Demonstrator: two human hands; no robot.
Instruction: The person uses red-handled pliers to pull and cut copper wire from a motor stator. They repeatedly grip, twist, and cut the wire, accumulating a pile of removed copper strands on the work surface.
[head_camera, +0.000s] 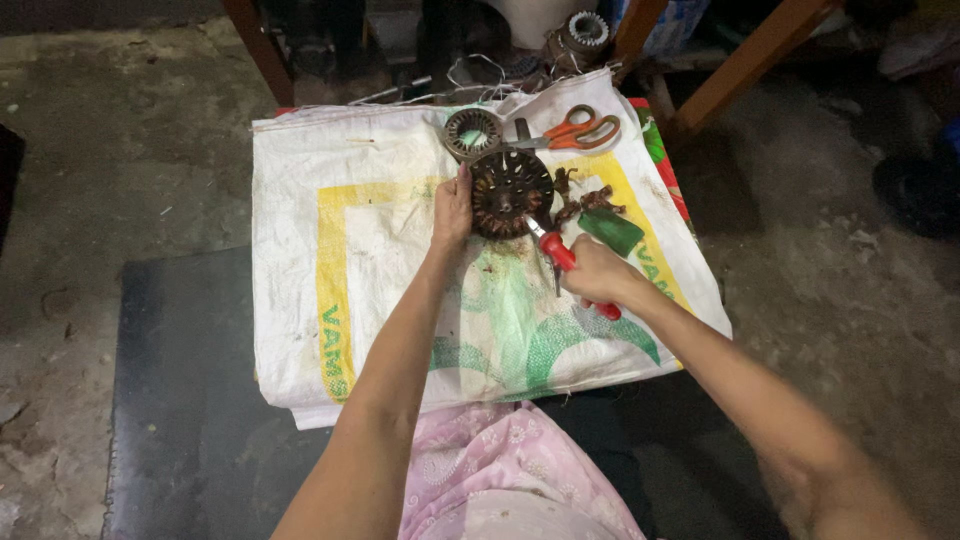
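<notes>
Left hand (452, 212) is hiding the dark round stator's (511, 193) left edge, fingers gripping it; right hand (598, 272) is clamping red-handled cutters (560, 256) beside it.

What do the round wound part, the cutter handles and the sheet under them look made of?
Round wound part: dark metal core with brownish, copper-like windings; dull, dirty finish. Held by the left hand.
Cutter handles: red, smooth, likely plastic or rubber coating, in the right hand.
Sheet: white woven sack, probably plastic weave, printed yellow and green, creased and stained.
</notes>
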